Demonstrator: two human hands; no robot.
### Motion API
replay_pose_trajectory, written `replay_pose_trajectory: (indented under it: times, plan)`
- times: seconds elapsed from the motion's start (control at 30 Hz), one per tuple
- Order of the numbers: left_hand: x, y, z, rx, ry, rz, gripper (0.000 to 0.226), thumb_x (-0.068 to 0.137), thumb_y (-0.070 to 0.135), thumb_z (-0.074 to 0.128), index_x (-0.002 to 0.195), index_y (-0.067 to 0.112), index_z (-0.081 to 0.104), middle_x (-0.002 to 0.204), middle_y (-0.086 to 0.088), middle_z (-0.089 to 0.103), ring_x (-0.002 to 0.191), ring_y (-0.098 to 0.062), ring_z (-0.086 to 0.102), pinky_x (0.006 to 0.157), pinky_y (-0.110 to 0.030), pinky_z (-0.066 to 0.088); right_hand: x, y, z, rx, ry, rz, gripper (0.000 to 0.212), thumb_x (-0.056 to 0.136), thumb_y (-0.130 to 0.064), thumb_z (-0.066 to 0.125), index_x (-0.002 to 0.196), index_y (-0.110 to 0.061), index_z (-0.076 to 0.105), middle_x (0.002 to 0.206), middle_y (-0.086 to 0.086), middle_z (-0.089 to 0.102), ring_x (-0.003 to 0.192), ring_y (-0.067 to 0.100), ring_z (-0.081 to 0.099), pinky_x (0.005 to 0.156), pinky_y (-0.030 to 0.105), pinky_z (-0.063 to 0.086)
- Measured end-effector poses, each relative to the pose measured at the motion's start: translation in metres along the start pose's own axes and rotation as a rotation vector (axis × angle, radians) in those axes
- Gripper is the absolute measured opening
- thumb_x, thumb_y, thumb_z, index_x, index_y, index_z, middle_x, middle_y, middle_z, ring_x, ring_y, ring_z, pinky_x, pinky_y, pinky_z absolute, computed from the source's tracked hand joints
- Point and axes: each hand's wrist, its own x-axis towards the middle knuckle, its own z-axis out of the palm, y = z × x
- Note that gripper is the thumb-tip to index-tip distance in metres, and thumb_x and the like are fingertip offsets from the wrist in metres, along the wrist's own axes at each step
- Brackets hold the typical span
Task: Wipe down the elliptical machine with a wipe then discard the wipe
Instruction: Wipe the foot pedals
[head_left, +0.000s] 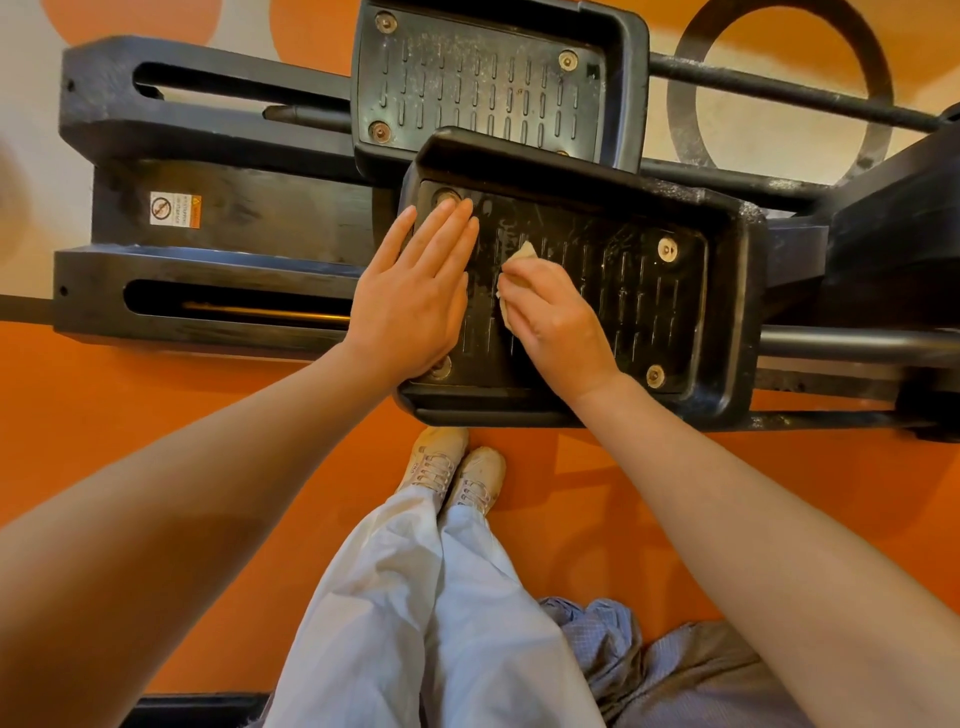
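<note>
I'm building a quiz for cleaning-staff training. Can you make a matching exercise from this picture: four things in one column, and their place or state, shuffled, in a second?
Column 1:
1. left hand
2. right hand
3. far pedal
4. warning sticker

Column 2:
A. on the black frame, left of the pedals
B. flat, fingers straight, on the near pedal
C. untouched, dusty
D. gripping the wipe

Pairs: 1-B, 2-D, 3-C, 4-A

I see an orange floor (130, 415). On it stand pale sneakers (452, 470) below light trousers (441, 613), with a crumpled blue-grey cloth (623, 654) just right of the trousers.
</note>
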Motion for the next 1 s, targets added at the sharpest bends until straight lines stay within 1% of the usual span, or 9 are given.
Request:
replay_pose_trajectory:
  times: [0.07,0.17,0.23,0.37,0.53,0.7,0.8,0.9,1.0]
  plan:
    - [-0.003,-0.001,-0.002,-0.004,-0.006,-0.004,0.052,0.105,0.028,0.027,0.15,0.006,0.037,0.158,-0.013,0.031,0.149,-0.025,0.023,0.123,-0.046,0.016,-0.005,-0.006,0.001,0.04,0.025,0.029,0.023,0.094,-0.003,0.057,0.111,0.008,0.066,0.111,0.021,0.064,0.11,0.028,0.059,0.105,0.031,0.045]
    - [-0.003,-0.002,-0.003,-0.01,-0.02,-0.002,0.052,0.105,0.029,0.025,0.151,0.006,0.036,0.159,-0.013,0.03,0.15,-0.025,0.022,0.123,-0.046,0.015,-0.024,-0.017,0.002,0.119,0.001,0.023,0.024,0.091,0.0,0.06,0.113,0.008,0.066,0.114,0.022,0.064,0.112,0.028,0.058,0.105,0.033,0.045]
    - [-0.003,-0.002,-0.004,-0.011,-0.025,-0.004,0.053,0.105,0.029,0.025,0.151,0.006,0.036,0.159,-0.013,0.03,0.15,-0.025,0.022,0.123,-0.046,0.014,-0.027,-0.017,-0.001,0.169,-0.018,0.011,0.024,0.092,-0.002,0.058,0.113,0.008,0.066,0.114,0.022,0.063,0.113,0.026,0.056,0.106,0.031,0.044]
    - [-0.004,-0.001,-0.004,-0.011,-0.031,-0.006,0.053,0.105,0.03,0.023,0.151,0.006,0.035,0.159,-0.013,0.03,0.15,-0.025,0.021,0.123,-0.046,0.014,-0.011,-0.004,0.0,0.144,-0.023,-0.002,0.023,0.091,-0.002,0.062,0.112,0.007,0.067,0.118,0.021,0.062,0.115,0.025,0.055,0.107,0.03,0.043]
    - [-0.009,-0.004,-0.004,-0.021,-0.031,-0.015,0.053,0.105,0.03,0.024,0.151,0.006,0.034,0.16,-0.013,0.029,0.15,-0.025,0.02,0.123,-0.047,0.015,-0.021,-0.017,0.01,0.237,0.061,0.092,0.02,0.089,0.0,0.065,0.108,0.006,0.069,0.117,0.021,0.063,0.116,0.027,0.055,0.106,0.036,0.044]
    - [-0.013,-0.007,-0.004,-0.037,-0.032,-0.01,0.052,0.106,0.029,0.025,0.152,0.006,0.033,0.16,-0.013,0.028,0.15,-0.025,0.02,0.122,-0.048,0.018,-0.022,-0.023,0.007,0.327,-0.024,0.011,0.02,0.092,-0.006,0.06,0.106,0.004,0.07,0.113,0.019,0.065,0.113,0.022,0.054,0.105,0.029,0.044]
    - [-0.013,-0.007,-0.004,-0.039,-0.036,-0.016,0.053,0.106,0.029,0.024,0.152,0.006,0.033,0.16,-0.012,0.027,0.15,-0.025,0.019,0.122,-0.048,0.018,-0.008,-0.016,0.01,0.305,0.038,0.075,0.019,0.092,-0.004,0.061,0.106,0.003,0.07,0.112,0.017,0.064,0.111,0.022,0.056,0.103,0.027,0.045]
    - [-0.013,-0.007,-0.004,-0.046,-0.03,-0.012,0.052,0.106,0.029,0.024,0.152,0.006,0.034,0.16,-0.013,0.028,0.15,-0.025,0.02,0.122,-0.048,0.019,0.003,-0.018,0.018,0.282,0.151,0.207,0.019,0.091,-0.003,0.062,0.107,0.002,0.07,0.112,0.015,0.065,0.111,0.021,0.057,0.102,0.023,0.045]
    - [-0.013,-0.007,-0.005,-0.046,-0.044,-0.012,0.053,0.106,0.03,0.022,0.152,0.006,0.032,0.161,-0.012,0.026,0.151,-0.025,0.019,0.122,-0.048,0.017,-0.003,-0.029,0.018,0.325,0.134,0.229,0.017,0.09,-0.002,0.063,0.106,0.002,0.07,0.113,0.014,0.065,0.112,0.017,0.055,0.104,0.017,0.04]
